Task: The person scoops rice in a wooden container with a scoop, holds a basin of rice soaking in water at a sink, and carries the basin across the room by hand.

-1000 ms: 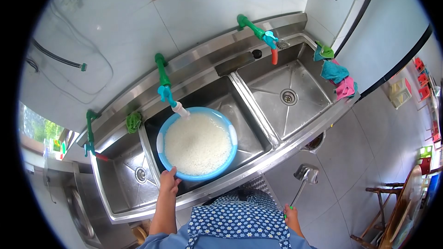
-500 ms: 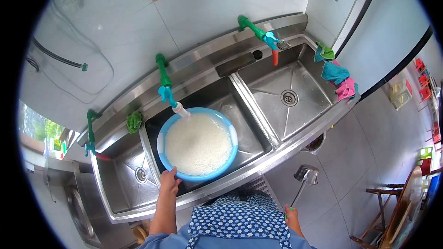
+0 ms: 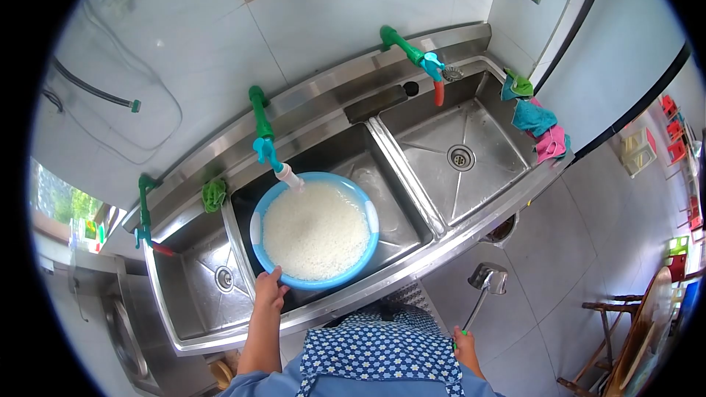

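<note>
A blue basin (image 3: 370,254) with white grains like rice (image 3: 315,231) in cloudy water stands in the middle sink. Above its back rim is the white spout of a green faucet (image 3: 262,121). My left hand (image 3: 271,290) grips the basin's front left rim, thumb and fingers closed on it. Low on the right, my right hand (image 3: 464,343) is closed round the green handle of a metal ladle (image 3: 488,279), held out over the floor beyond the sink's front edge.
A left sink (image 3: 200,272) and a right sink (image 3: 463,154) flank the middle one. Pink, teal and green cloths (image 3: 535,117) hang at the right end. A green mesh scrubber (image 3: 214,195) lies on the ledge. A round wooden table (image 3: 647,331) is at the lower right.
</note>
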Available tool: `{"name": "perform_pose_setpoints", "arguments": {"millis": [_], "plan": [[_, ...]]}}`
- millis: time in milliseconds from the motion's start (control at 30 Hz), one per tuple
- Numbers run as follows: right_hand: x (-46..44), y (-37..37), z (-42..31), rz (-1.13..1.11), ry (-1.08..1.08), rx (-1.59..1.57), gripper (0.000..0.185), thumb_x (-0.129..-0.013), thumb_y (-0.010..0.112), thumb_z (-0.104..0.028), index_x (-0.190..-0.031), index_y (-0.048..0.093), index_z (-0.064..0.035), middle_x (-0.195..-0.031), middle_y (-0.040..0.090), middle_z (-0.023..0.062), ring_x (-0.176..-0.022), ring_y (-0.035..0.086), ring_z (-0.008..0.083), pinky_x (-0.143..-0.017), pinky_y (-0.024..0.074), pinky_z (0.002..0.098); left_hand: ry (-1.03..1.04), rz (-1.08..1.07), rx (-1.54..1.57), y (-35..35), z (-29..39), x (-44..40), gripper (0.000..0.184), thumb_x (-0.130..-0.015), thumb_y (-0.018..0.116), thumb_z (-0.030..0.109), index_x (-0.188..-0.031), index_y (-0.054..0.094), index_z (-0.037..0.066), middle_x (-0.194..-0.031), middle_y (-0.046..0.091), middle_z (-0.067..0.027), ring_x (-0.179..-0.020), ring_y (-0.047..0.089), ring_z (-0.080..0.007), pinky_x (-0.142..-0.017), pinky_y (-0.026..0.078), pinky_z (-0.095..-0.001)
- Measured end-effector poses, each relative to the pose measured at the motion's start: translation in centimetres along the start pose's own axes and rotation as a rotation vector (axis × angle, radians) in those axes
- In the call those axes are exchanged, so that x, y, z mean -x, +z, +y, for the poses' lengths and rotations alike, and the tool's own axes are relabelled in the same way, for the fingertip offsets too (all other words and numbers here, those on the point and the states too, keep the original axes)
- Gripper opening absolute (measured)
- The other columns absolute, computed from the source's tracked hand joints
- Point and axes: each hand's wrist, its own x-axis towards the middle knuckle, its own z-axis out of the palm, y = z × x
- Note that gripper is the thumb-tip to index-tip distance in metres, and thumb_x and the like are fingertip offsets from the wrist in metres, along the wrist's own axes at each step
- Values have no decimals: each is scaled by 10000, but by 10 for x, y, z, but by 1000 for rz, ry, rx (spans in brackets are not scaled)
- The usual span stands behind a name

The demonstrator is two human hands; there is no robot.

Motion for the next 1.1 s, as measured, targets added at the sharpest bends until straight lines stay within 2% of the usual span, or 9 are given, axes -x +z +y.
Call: {"name": "perform_pose_setpoints", "arguments": {"millis": [533, 800, 1100], "plan": [[-3, 0, 7, 25, -30, -11, 370, -862, 685, -152, -986, 336, -150, -540, 447, 44, -406, 444, 174, -358, 361, 336, -11, -15, 6, -7, -6, -12, 224, -929, 571, 140, -1083, 516, -14, -1013, 614, -116, -883, 621, -230, -692, 535, -372], [4, 6, 4, 53, -50, 15, 329, -861, 680, -152, -949, 364, -123, -553, 449, 52, -413, 449, 178, -349, 370, 350, -9, -13, 0, -6, -3, -8, 215, -927, 575, 137, -1075, 520, -8, -1017, 617, -116, -893, 623, -224, -685, 526, -369], [-4, 3, 6, 9, -19, 99, 314, -870, 666, -137, -944, 361, -135, -557, 448, 54, -419, 447, 177, -349, 358, 346, -16, -17, -19, 1, 6, 1, 192, -928, 563, 130, -1067, 529, 2, -1017, 616, -106, -893, 621, -225, -695, 521, -372]]}}
